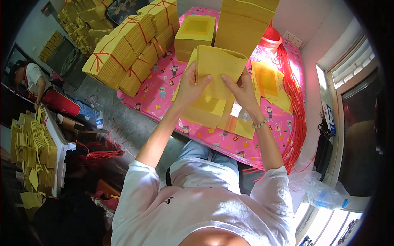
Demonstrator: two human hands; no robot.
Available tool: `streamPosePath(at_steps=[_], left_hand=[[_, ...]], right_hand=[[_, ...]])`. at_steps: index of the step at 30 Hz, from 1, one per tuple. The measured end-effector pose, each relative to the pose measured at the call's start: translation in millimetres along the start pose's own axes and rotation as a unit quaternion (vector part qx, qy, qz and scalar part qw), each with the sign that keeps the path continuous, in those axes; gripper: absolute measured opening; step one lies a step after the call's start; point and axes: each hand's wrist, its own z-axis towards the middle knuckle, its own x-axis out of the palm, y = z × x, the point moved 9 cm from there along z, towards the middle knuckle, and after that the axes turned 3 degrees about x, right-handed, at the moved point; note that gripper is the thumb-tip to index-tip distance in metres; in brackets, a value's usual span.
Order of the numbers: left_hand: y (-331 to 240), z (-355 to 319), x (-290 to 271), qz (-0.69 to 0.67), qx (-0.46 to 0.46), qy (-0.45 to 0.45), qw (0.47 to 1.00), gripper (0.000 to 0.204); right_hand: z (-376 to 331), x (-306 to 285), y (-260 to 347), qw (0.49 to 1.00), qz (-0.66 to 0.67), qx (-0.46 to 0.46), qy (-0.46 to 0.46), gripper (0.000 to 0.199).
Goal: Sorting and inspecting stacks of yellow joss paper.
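Note:
Between both hands I hold a sheaf of yellow paper (pixel 219 69) up over the pink table. My left hand (pixel 195 84) grips its left edge, thumb on the near face and fingers hidden behind. My right hand (pixel 243 92) clasps the right side the same way, a beaded bracelet (pixel 259 123) at its wrist. The top of the sheaf curls over. Below it, loose yellow sheets (pixel 201 117) lie on the patterned pink cover (pixel 154 96). Just beyond stands a squared stack of yellow paper (pixel 195 28) beside a taller yellow stack (pixel 244 26).
Tied bundles of yellow paper (pixel 123 47) line the table's left side. Red strings (pixel 289 123) hang down its right side from a red container (pixel 271 39). Printed yellow sheets (pixel 264 80) lie near them. At far left, a person (pixel 39 82) bends by a white table (pixel 61 149) bearing more yellow stacks.

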Motion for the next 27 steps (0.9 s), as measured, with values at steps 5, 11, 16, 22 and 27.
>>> streamPosePath(at_steps=[5, 11, 16, 22, 27], left_hand=[[-0.9, 2.0, 2.3, -0.011, 0.027, -0.03, 0.999, 0.039], [-3.6, -0.3, 3.0, -0.003, 0.049, -0.039, 0.998, 0.039], [-9.0, 1.1, 0.7, 0.055, 0.046, -0.021, 0.997, 0.037], [-18.9, 3.5, 10.6, -0.013, 0.013, -0.016, 1.0, 0.036], [-11.8, 3.8, 13.7, -0.063, -0.103, -0.03, 0.992, 0.037]], right_hand=[[-0.2, 0.9, -1.7, 1.0, -0.001, 0.009, 0.013, 0.045], [-1.1, 0.2, -0.5, 0.999, -0.037, -0.009, 0.014, 0.048], [-1.6, -2.0, -2.5, 1.0, -0.012, -0.004, 0.002, 0.047], [-4.0, -2.0, 6.2, 0.999, 0.046, 0.012, -0.014, 0.039], [-1.8, -4.6, 10.2, 0.998, 0.021, 0.044, -0.035, 0.037]])
